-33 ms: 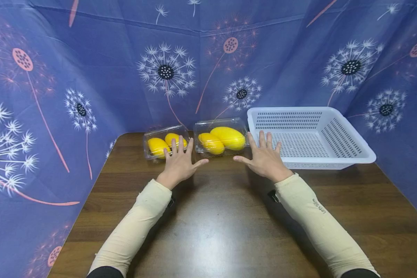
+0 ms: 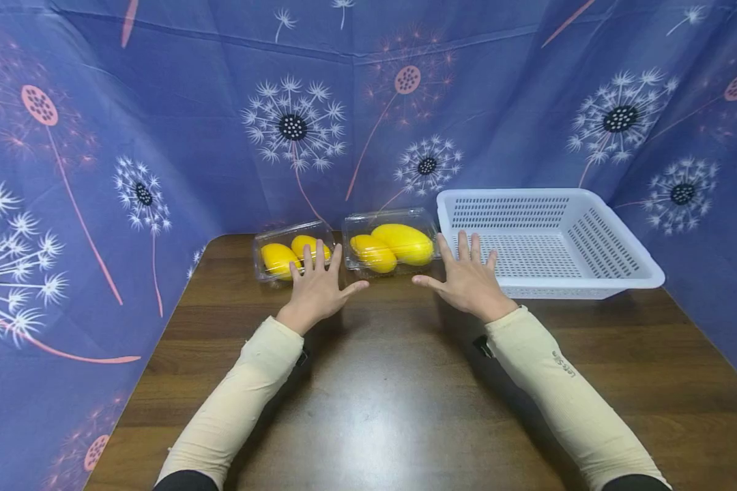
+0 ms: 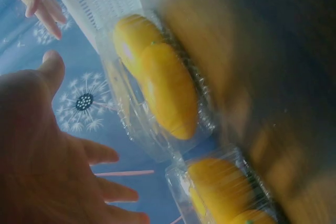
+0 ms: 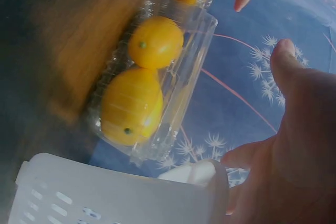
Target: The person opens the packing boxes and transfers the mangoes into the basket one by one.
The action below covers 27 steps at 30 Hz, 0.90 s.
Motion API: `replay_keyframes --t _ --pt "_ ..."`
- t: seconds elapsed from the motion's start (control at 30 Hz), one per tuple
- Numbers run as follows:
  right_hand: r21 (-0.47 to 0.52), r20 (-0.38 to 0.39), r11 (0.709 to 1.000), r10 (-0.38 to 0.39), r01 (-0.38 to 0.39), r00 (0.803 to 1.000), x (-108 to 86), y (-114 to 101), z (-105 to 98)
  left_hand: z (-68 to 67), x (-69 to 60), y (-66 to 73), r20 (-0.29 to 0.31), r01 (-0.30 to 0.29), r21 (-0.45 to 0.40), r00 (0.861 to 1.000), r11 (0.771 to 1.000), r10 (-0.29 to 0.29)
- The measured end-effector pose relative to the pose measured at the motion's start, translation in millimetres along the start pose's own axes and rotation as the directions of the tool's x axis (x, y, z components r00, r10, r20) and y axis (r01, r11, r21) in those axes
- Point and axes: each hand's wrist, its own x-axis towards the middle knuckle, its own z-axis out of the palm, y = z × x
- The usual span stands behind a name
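Note:
Two clear plastic boxes of yellow mangoes stand side by side at the table's back edge: the left box [image 2: 279, 262] and the middle box [image 2: 403, 245]. My left hand [image 2: 316, 292], fingers spread, is held just in front of the left box and overlaps its right part in the head view. My right hand [image 2: 469, 281], also spread, is between the middle box and the white basket [image 2: 620, 285]. Neither hand holds anything. In the left wrist view both boxes [image 3: 170, 93] lie beyond the palm; the right wrist view shows the basket [image 4: 121, 187] close to the fingers.
The brown wooden table [image 2: 368, 382] reaches forward to a blue dandelion-print cloth [image 2: 221, 136] hanging behind and at the sides. The perforated basket stands at the back right. Pale sleeves cover both forearms.

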Motion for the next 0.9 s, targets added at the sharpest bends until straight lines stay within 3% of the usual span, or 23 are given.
replay_keyframes --t 0.17,0.37,0.9 --pt "0.005 -0.002 1.0 -0.003 0.003 1.0 0.3 -0.7 -0.9 -1.5 -1.2 -1.8 0.02 0.013 -0.005 1.0 1.0 -0.013" --pt "0.017 -0.025 1.0 -0.003 0.004 1.0 0.9 -2.3 -2.9 -3.4 -1.3 -4.1 -0.002 0.024 -0.009 1.0 1.0 -0.024" --pt "0.034 0.012 0.999 -0.018 0.018 1.0 4.5 -11.6 -3.7 -5.4 -4.5 -12.5 -0.009 0.034 -0.013 0.999 0.999 -0.034"
